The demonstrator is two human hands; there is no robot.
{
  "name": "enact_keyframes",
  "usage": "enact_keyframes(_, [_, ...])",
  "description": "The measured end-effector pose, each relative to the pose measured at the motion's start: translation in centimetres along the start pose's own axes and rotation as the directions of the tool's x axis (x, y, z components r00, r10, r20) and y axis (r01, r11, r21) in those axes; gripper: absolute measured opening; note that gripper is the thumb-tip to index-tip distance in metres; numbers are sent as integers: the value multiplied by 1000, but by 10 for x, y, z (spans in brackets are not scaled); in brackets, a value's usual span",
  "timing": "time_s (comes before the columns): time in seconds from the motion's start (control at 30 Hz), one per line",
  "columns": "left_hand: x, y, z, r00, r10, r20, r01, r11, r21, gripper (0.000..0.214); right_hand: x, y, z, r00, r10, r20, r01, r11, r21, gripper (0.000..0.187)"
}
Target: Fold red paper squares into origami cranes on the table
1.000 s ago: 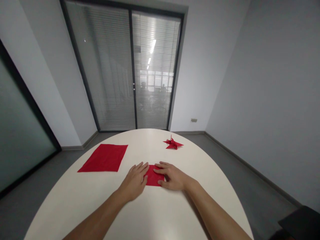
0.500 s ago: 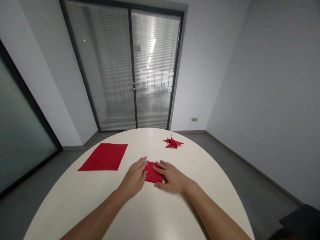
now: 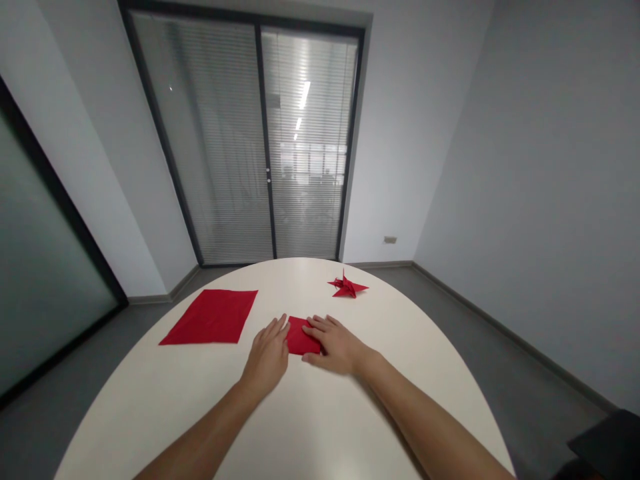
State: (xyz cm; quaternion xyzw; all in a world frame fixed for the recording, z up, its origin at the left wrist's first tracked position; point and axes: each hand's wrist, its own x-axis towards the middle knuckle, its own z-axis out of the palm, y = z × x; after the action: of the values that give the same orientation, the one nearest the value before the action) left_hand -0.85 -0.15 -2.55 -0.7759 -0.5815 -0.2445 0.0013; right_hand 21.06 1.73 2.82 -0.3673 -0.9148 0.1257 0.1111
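A small red square of folded paper (image 3: 301, 339) lies flat on the white round table (image 3: 300, 420) between my hands. Along its left edge rests my left hand (image 3: 267, 353), fingers stretched forward and its fingertips touching the paper. My right hand (image 3: 336, 343) lies over the paper's right part, its fingers spread and pointing left. That hand hides the paper's right side. Neither hand is closed round anything.
A larger flat sheet of red paper (image 3: 213, 317) lies at the left of the table. Several folded red paper cranes, or one with many points (image 3: 349, 287), sit near the far edge. A dark object (image 3: 610, 440) shows at the lower right, beyond the table.
The small paper has shifted slightly away and left, with my right hand moving the same way over it. My left hand stays at its left edge. The view has tilted a little.
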Motion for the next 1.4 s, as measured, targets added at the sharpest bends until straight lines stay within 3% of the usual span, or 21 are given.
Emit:
enact_keyframes(0.17, [3, -3, 5, 994, 1, -105, -6, 999, -51, 59, -3, 8, 9, 997, 6, -77, -5, 1000, 9, 76])
enact_keyframes(0.23, [2, 1, 3, 997, 35, -67, -38, 999, -35, 64, -3, 9, 12, 996, -8, -93, 8, 1000, -4, 77])
enact_keyframes(0.37, [0, 11, -4, 998, 57, 39, -58, 998, 12, 51, -1, 11, 14, 995, -35, -93, 32, 999, -32, 78])
enact_keyframes(0.6, [2, 8, -6, 996, 65, 65, -66, 998, 24, 48, -3, 10, 12, 998, -10, -66, 9, 1000, -9, 77])
enact_keyframes(0.77, [3, 9, -17, 984, 181, -6, -181, 981, -67, 39, -6, 7, 9, 996, -10, -93, 11, 1000, 17, 73])
enact_keyframes(0.9, [0, 16, -28, 960, 278, 34, -269, 948, -168, 27, -8, 4, 7, 994, -14, -106, 17, 1000, 24, 69])
enact_keyframes(1.1, [-3, 17, -29, 974, 224, 28, -213, 954, -211, 22, -10, 3, 1, 996, -22, -92, 26, 998, 48, 57])
enact_keyframes(1.2, [-2, 16, -29, 976, 217, 33, -204, 952, -227, 22, -11, 4, -2, 993, -65, -99, 70, 997, 44, 55])
enact_keyframes(1.4, [-2, 13, -25, 983, 178, 40, -164, 957, -241, 21, -10, 8, -1, 972, -170, -163, 184, 980, 76, 34])
